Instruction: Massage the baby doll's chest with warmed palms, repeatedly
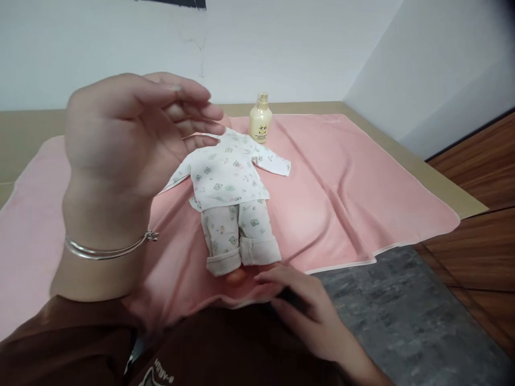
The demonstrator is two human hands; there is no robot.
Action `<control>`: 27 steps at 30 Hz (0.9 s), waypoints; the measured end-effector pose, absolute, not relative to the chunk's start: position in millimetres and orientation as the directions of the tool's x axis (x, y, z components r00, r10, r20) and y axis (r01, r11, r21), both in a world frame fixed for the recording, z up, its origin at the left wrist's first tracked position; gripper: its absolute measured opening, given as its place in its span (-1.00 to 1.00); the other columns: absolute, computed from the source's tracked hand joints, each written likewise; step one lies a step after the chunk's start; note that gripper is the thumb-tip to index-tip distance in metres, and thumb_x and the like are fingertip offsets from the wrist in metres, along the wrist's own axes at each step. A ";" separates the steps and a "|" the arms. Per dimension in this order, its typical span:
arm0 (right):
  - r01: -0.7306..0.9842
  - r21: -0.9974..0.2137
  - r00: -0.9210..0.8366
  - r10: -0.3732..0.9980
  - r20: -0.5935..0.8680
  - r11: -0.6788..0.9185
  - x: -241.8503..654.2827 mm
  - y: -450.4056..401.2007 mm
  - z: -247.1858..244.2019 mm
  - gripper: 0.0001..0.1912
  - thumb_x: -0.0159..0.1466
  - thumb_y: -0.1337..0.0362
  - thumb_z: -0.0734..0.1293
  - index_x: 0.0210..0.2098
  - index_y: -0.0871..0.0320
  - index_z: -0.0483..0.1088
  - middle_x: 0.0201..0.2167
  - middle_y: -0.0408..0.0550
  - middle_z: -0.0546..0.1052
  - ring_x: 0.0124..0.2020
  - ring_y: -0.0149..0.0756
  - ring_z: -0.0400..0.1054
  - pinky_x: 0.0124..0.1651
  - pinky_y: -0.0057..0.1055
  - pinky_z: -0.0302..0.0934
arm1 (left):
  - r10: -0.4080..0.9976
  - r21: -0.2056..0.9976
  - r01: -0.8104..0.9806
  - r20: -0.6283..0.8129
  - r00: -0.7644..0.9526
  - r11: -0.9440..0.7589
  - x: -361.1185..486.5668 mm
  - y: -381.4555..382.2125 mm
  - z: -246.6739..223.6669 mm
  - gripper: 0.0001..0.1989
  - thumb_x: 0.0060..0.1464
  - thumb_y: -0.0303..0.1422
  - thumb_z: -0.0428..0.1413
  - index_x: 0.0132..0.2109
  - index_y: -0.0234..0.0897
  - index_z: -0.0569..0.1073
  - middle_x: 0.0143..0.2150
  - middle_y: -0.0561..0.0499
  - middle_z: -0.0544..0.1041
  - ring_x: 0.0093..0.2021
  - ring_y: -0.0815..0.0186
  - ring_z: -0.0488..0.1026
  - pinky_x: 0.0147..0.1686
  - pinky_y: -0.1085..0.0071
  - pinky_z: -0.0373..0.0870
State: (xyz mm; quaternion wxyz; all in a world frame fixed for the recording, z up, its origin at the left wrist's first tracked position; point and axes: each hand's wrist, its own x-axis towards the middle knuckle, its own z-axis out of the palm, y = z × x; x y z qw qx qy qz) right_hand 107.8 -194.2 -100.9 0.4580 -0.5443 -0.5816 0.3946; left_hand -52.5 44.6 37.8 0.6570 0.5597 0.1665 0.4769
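A doll dressed in a white printed long-sleeved top (229,169) and matching trousers (221,233) with turned-up cuffs lies on a pink blanket (306,214). One bare foot (236,277) shows below a cuff, while the head is mostly hidden behind my left hand (148,120). That hand is raised above the blanket, palm to the right, its fingers loosely bent and apart with nothing in them. My right hand (303,300) is low at the blanket's front edge, fingertips by the doll's other foot. Its thumb and forefinger are apart.
A pale yellow pump bottle (260,122) stands on the blanket beyond the doll's shoulder. The blanket covers a tan tabletop (454,195) against a white wall. Wooden panels (475,241) are at the right, above a grey floor (386,300).
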 end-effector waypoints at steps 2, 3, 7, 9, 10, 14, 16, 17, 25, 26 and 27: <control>0.403 -0.903 -0.201 0.977 0.073 0.150 100.2 -191.7 -95.7 -0.63 0.33 0.37 0.26 0.11 0.02 0.44 -0.01 -0.06 0.59 0.02 -0.30 0.47 0.09 -0.37 0.31 | 0.804 0.905 -0.416 0.308 0.508 -0.083 -48.1 39.7 35.1 -0.64 0.17 -0.52 -0.09 -0.36 -0.44 0.61 -0.40 -0.15 0.61 -0.32 0.15 0.58 -0.21 0.23 0.54; 0.457 -0.876 -0.269 0.963 0.029 0.154 97.1 -189.8 -93.7 -0.63 0.34 0.36 0.25 0.11 0.04 0.44 -0.02 -0.05 0.59 0.01 -0.28 0.47 0.07 -0.36 0.31 | 0.804 0.913 -0.401 0.296 0.516 -0.079 -46.1 37.5 33.8 -0.65 0.16 -0.52 -0.07 -0.36 -0.45 0.61 -0.40 -0.16 0.61 -0.34 0.15 0.58 -0.22 0.22 0.54; 0.610 -0.783 -0.398 0.901 -0.169 0.123 95.4 -182.8 -96.3 -0.71 0.36 0.35 0.20 -0.03 0.10 0.50 -0.12 -0.03 0.61 -0.09 -0.27 0.49 -0.04 -0.36 0.32 | 0.819 0.945 -0.328 0.203 0.536 -0.020 -39.6 32.9 25.4 -0.69 0.12 -0.54 -0.05 -0.39 -0.44 0.59 -0.40 -0.17 0.62 -0.37 0.17 0.59 -0.24 0.24 0.52; 0.631 -0.765 -0.436 0.874 -0.215 0.127 99.0 -181.6 -101.9 -0.74 0.35 0.38 0.20 -0.11 0.12 0.51 -0.15 -0.05 0.62 -0.09 -0.27 0.49 -0.03 -0.37 0.32 | 0.819 0.964 -0.264 0.140 0.556 0.014 -37.3 34.6 17.5 -0.72 0.13 -0.51 -0.02 -0.40 -0.39 0.58 -0.40 -0.13 0.61 -0.37 0.19 0.59 -0.20 0.25 0.51; 0.634 -0.762 -0.445 0.867 -0.223 0.129 100.4 -181.7 -104.7 -0.74 0.34 0.39 0.21 -0.11 0.12 0.51 -0.14 -0.05 0.61 -0.06 -0.27 0.48 0.00 -0.36 0.31 | 0.814 0.973 -0.227 0.109 0.571 0.029 -36.3 36.6 12.8 -0.74 0.14 -0.49 0.01 -0.40 -0.38 0.58 -0.40 -0.12 0.61 -0.37 0.21 0.59 -0.19 0.26 0.51; 0.643 -0.754 -0.443 0.868 -0.223 0.135 96.7 -184.7 -115.1 -0.67 0.32 0.43 0.19 -0.01 0.13 0.46 -0.07 -0.03 0.60 0.02 -0.23 0.47 0.08 -0.34 0.31 | 0.767 0.993 -0.103 0.019 0.642 0.061 -30.1 48.3 -6.3 -0.82 0.07 -0.47 0.09 -0.37 -0.40 0.59 -0.41 -0.12 0.62 -0.37 0.22 0.58 -0.26 0.32 0.49; 0.650 -0.743 -0.446 0.871 -0.207 0.157 89.4 -185.5 -121.0 -0.63 0.32 0.45 0.18 0.04 0.14 0.44 -0.02 0.00 0.60 0.05 -0.22 0.46 0.12 -0.32 0.31 | 0.739 0.995 -0.059 -0.016 0.674 0.075 -24.5 53.3 -12.8 -0.84 0.04 -0.46 0.11 -0.36 -0.40 0.60 -0.39 -0.13 0.63 -0.37 0.23 0.57 -0.28 0.33 0.49; 0.654 -0.736 -0.450 0.871 -0.197 0.172 85.3 -185.4 -124.7 -0.61 0.31 0.46 0.17 0.06 0.14 0.43 0.00 0.00 0.59 0.06 -0.21 0.46 0.14 -0.31 0.30 | 0.727 0.996 -0.042 -0.032 0.686 0.083 -21.3 54.7 -15.0 -0.85 0.03 -0.45 0.13 -0.36 -0.40 0.60 -0.38 -0.12 0.63 -0.36 0.24 0.57 -0.27 0.32 0.50; 0.643 -0.727 -0.518 0.836 -0.180 0.242 79.7 -175.6 -159.4 -0.62 0.31 0.38 0.24 0.07 0.03 0.46 0.00 -0.10 0.62 -0.01 -0.22 0.53 0.08 -0.39 0.38 | 0.670 0.997 0.019 -0.067 0.739 0.079 -2.3 51.8 -17.6 -0.88 -0.02 -0.38 0.21 -0.35 -0.33 0.62 -0.34 -0.10 0.64 -0.28 0.23 0.58 -0.21 0.33 0.49; 0.637 -0.735 -0.512 0.840 -0.180 0.231 84.1 -175.0 -157.6 -0.62 0.34 0.37 0.21 0.08 -0.03 0.46 0.02 -0.15 0.61 0.04 -0.24 0.51 0.11 -0.40 0.37 | 0.670 0.997 0.018 -0.068 0.739 0.081 -0.8 54.6 -18.0 -0.88 -0.02 -0.38 0.21 -0.35 -0.32 0.63 -0.33 -0.10 0.65 -0.26 0.24 0.57 -0.20 0.34 0.48; 0.636 -0.742 -0.500 0.845 -0.187 0.212 89.2 -174.9 -153.4 -0.60 0.38 0.36 0.17 0.09 -0.11 0.44 0.06 -0.21 0.59 0.10 -0.26 0.48 0.14 -0.39 0.36 | 0.674 0.996 0.015 -0.069 0.736 0.086 0.7 58.8 -18.4 -0.88 -0.02 -0.38 0.21 -0.35 -0.32 0.63 -0.33 -0.10 0.64 -0.26 0.25 0.57 -0.21 0.35 0.48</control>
